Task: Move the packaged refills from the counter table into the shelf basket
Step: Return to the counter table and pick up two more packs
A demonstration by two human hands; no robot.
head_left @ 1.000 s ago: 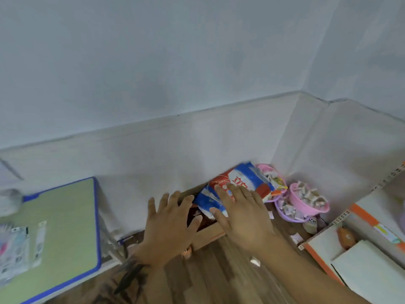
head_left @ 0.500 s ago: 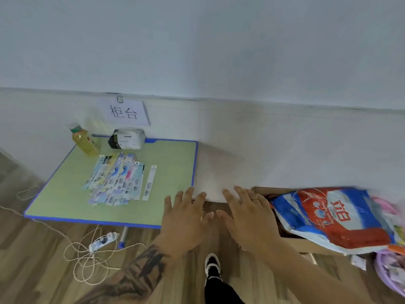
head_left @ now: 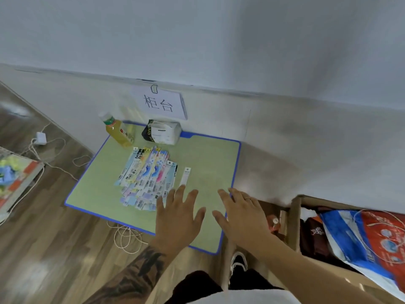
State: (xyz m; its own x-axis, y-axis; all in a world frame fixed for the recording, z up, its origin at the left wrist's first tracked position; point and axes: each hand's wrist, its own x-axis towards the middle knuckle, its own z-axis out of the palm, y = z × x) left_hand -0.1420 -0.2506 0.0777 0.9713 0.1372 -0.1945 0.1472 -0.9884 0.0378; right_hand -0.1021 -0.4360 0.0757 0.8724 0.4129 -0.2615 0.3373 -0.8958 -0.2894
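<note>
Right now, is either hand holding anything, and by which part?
Nothing is held. The left hand and right hand are both open with fingers spread, above the counter table; the packaged refills lie ungripped.

1. Soft, even indoor light, moderately bright, with no hard glare.
2. The pale grey-white wall [head_left: 219,40] shows a faint darker band at upper right.
3. Wide-angle bending curves the green, blue-edged table top [head_left: 210,163] and the brown wood-plank floor [head_left: 43,249].
4. Edges are smeared; the printed packets are unreadable.
</note>
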